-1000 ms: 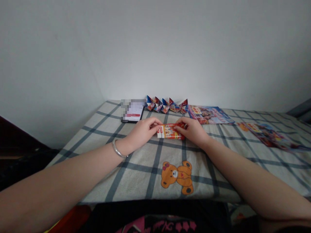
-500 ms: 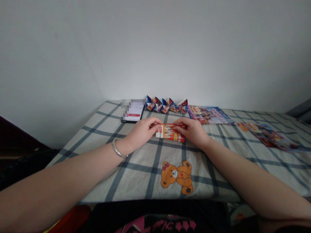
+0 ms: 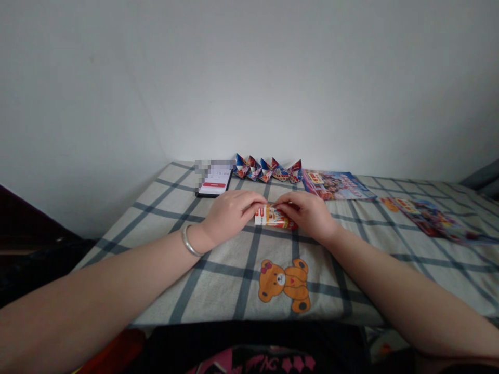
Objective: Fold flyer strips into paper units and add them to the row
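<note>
A small piece of printed paper (image 3: pixel 268 216), red, orange and white, is pinched along its far edge between both hands, just above or on the checked cloth. My left hand (image 3: pixel 236 213), with a silver bangle at the wrist, grips its left part between thumb and fingers. On the right part, my right hand (image 3: pixel 307 212) has thumb and fingers closed in the same way. The two sets of fingertips almost meet at the top edge. The paper looks bent over there, and my fingers hide some of it.
Behind the hands stand several folded paper shapes (image 3: pixel 267 170) in a row by the wall. A phone (image 3: pixel 213 182) with a lit screen lies left of them. Printed leaflets (image 3: pixel 337 185) lie to the right, one farther off (image 3: pixel 440 218). A bear print (image 3: pixel 284 284) marks the tablecloth (image 3: pixel 218 291).
My left fingertips have shifted right, closer to my right ones. The paper's visible face has become shorter, its far edge now curled over. The leaflets, phone and folded shapes have stayed put.
</note>
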A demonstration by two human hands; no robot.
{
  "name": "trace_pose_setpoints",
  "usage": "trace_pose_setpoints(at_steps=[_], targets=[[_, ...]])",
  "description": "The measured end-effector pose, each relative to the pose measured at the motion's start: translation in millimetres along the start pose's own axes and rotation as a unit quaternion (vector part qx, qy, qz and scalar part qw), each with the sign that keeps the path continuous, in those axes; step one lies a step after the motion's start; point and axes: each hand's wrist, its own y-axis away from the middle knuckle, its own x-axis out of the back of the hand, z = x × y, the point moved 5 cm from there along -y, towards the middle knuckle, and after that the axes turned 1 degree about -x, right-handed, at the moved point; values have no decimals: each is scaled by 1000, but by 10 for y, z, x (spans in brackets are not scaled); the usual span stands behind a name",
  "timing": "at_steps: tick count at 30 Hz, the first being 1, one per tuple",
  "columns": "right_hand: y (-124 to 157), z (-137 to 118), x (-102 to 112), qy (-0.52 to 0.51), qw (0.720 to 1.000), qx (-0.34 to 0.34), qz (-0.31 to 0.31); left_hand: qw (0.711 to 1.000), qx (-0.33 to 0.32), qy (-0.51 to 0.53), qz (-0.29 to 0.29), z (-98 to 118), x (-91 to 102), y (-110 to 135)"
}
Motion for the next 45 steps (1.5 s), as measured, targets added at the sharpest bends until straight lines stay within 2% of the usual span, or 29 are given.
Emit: trace_pose_setpoints(at_steps=[3, 7, 10, 15, 36, 40, 45], targets=[[-14, 38, 13, -24, 999, -28, 18, 998, 10, 46, 35, -23, 10, -6], [-32, 211, 31, -100, 990, -71, 73, 994, -46, 86, 47, 13, 19, -8], [-51, 285, 42, -135, 985, -44, 100, 994, -69, 76, 31, 29, 14, -17], [-65, 323, 89, -119, 982, -24, 148, 995, -77, 64, 18, 36, 2, -23], [-59, 446, 96, -111, 977, -58, 171, 998, -51, 21, 18, -66, -48, -35], [-67, 385, 119, -97, 982, -31, 161, 998, -26, 55, 17, -68, -23, -39], [-66, 257, 109, -79, 987, -1, 139, 987, 48, 151, 23, -117, -26, -29]])
